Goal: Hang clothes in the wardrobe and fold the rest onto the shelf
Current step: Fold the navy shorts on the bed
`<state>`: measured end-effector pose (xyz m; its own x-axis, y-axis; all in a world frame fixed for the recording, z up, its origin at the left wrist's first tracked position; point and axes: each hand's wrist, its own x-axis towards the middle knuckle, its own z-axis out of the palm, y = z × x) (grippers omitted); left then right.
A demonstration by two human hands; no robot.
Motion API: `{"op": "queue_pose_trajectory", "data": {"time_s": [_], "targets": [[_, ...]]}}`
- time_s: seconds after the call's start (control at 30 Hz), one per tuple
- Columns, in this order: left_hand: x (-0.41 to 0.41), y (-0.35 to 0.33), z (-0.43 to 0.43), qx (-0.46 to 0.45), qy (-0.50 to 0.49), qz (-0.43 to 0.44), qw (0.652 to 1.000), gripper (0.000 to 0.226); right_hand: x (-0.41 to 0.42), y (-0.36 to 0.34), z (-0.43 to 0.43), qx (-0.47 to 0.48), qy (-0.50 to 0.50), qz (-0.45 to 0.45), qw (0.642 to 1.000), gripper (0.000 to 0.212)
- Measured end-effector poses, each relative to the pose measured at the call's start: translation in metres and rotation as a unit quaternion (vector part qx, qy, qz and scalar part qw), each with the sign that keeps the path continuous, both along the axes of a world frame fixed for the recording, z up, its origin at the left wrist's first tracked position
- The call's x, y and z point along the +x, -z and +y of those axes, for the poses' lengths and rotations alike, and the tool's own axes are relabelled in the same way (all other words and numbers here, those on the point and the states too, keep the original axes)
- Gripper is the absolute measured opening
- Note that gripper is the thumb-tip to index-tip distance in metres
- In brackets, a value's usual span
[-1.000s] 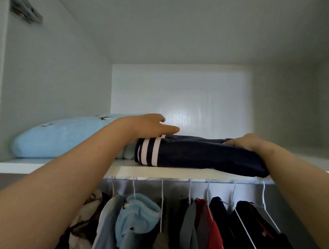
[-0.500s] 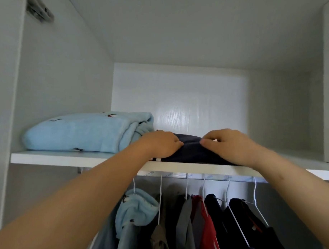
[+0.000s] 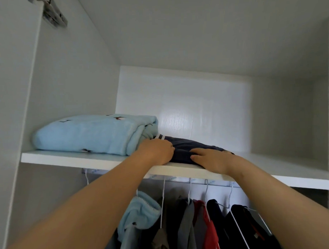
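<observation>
White shelf [image 3: 68, 158], blue blanket [image 3: 85, 134], left hand [image 3: 155, 152] gripping navy garment [image 3: 183, 148], right hand [image 3: 213, 159] flat on it

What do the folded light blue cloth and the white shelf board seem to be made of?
The folded light blue cloth looks like soft fleece or plush: matte, fuzzy surface, thick rounded folds. The white shelf board looks like laminated wood board: smooth, flat, sharp edges, slight sheen.

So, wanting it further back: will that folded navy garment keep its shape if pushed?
Probably not: the navy garment is soft cloth, creased under the left hand and right hand, so it may bunch. The glossy shelf should let it slide.
</observation>
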<state>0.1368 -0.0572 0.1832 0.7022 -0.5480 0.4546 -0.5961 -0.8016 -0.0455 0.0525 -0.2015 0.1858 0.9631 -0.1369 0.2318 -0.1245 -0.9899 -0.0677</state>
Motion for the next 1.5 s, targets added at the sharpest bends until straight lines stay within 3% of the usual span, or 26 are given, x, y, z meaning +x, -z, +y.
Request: {"op": "queue_pose_trajectory", "data": {"time_s": [0.33, 0.5, 0.67, 0.8, 0.93, 1.23, 1.33, 1.43, 1.5], "targets": [[0.005, 0.003, 0.002, -0.017, 0.017, 0.006, 1.000, 0.029, 0.004, 0.005, -0.001, 0.023, 0.008, -0.023, 0.999, 0.046], [-0.014, 0.009, 0.013, -0.123, 0.050, 0.008, 0.991, 0.037, -0.009, 0.018, 0.003, -0.007, 0.021, -0.177, 0.984, 0.041], [-0.046, 0.050, 0.023, -0.202, 0.038, -0.154, 0.967, 0.035, -0.027, 0.048, 0.008, 0.000, -0.032, -0.317, 0.948, 0.033], [-0.072, 0.089, 0.027, -0.275, 0.084, -0.169, 0.943, 0.029, -0.045, 0.094, 0.013, 0.019, -0.059, -0.368, 0.928, 0.040], [-0.102, 0.137, 0.027, -0.396, 0.153, -0.065, 0.903, 0.024, -0.063, 0.147, 0.023, 0.215, -0.118, -0.403, 0.882, 0.030], [-0.129, 0.280, 0.028, -0.460, 0.043, 0.298, 0.835, 0.016, -0.094, 0.290, 0.015, 0.487, -0.001, -0.199, 0.850, 0.021], [-0.133, 0.326, 0.029, -0.440, -0.010, 0.389, 0.809, 0.018, -0.112, 0.341, 0.017, 0.540, 0.085, -0.136, 0.826, 0.020], [-0.143, 0.370, 0.029, -0.421, -0.049, 0.483, 0.766, 0.015, -0.134, 0.396, 0.024, 0.513, 0.174, -0.052, 0.839, 0.023], [-0.152, 0.399, 0.031, -0.400, -0.062, 0.529, 0.746, 0.016, -0.153, 0.427, 0.034, 0.528, 0.212, -0.018, 0.822, 0.021]]}}
